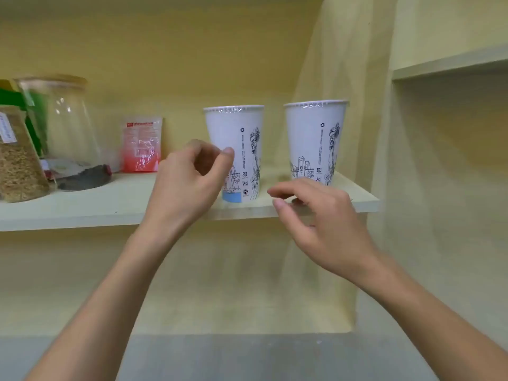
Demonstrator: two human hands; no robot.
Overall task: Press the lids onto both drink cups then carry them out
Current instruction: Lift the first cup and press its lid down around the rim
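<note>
Left drink cup (pixel 242 149): tall tapered white paper cup printed with fine blue line drawings and small symbols, a pale blue patch near its base; it stands upright on the shelf (pixel 110 204), its rim capped by a thin clear plastic lid with a crimped edge.
Right drink cup (pixel 314 138): same shape and print, upright on the same shelf, just beside the first but apart from it, capped the same way.
Left hand (pixel 187 182): raised in front of the left cup, fingers curled loosely inward, thumb tip at the cup's side; it holds nothing, and whether it touches the cup I cannot tell.
Right hand (pixel 321 215): lower, at the shelf's front edge before the right cup's base, fingers bent and slightly spread, empty.
Shelf: flat pale board, smooth matte surface, against a yellow wall.
Glass jar (pixel 71 133): clear, rounded, with dark grains at the bottom.
Red packet (pixel 140 145): glossy plastic, leaning at the wall.
Grain bag (pixel 16 160): clear, filled with tan grains, at the far left.
</note>
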